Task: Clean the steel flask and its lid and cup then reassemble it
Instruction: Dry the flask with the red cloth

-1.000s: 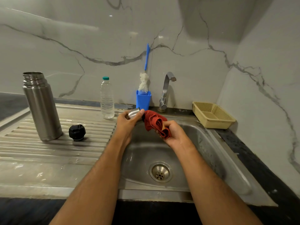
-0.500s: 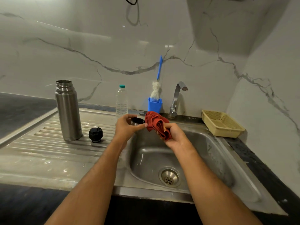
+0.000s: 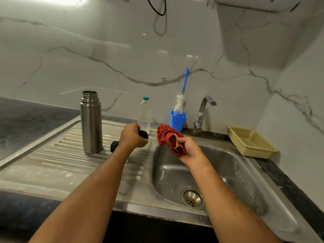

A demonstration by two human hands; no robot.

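The steel flask (image 3: 91,123) stands upright and uncapped on the ribbed drainboard (image 3: 52,155). Its black lid (image 3: 114,146) lies just right of the flask, partly hidden behind my left wrist. My left hand (image 3: 133,136) grips the steel cup (image 3: 143,134) above the drainboard, only the cup's dark open mouth showing past my fingers. My right hand (image 3: 190,149) holds a crumpled red cloth (image 3: 169,139) over the left side of the sink basin (image 3: 228,172). Cup and cloth are a small gap apart.
A clear water bottle (image 3: 144,114) stands behind my left hand. A blue holder (image 3: 178,121) with a bottle brush (image 3: 180,102) sits by the tap (image 3: 201,113). A yellow plastic basket (image 3: 250,142) sits on the right counter. The drain (image 3: 192,198) lies in the basin floor.
My left hand has carried the cup leftward away from the cloth, out over the drainboard. The right hand keeps the cloth over the sink. The camera view has tilted up and left.
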